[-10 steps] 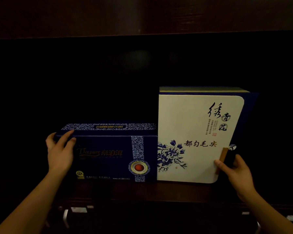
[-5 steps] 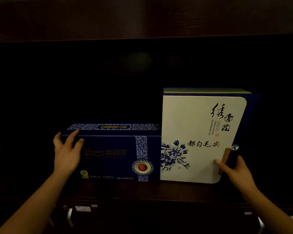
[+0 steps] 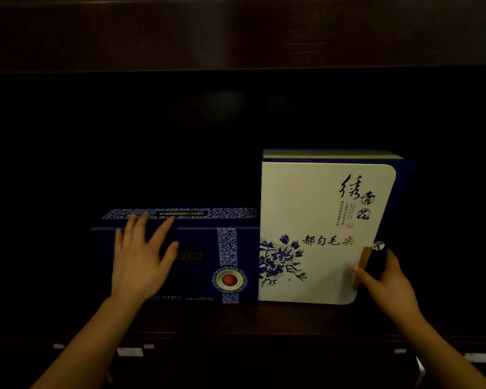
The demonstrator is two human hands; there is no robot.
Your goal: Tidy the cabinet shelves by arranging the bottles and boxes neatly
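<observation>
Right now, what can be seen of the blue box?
The blue box is long, low and dark, card by its look, lying lengthwise on the shelf. A blue-and-white patterned band with a red-centred medallion crosses its front; a similar strip runs along its top. Lettering is partly hidden by the left hand, laid flat, fingers spread, on its front. Its right end meets the white box.

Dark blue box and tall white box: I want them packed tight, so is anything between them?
Nothing. In the head view the dark blue box sits flush against the white box, with no gap or object showing between them.
</observation>
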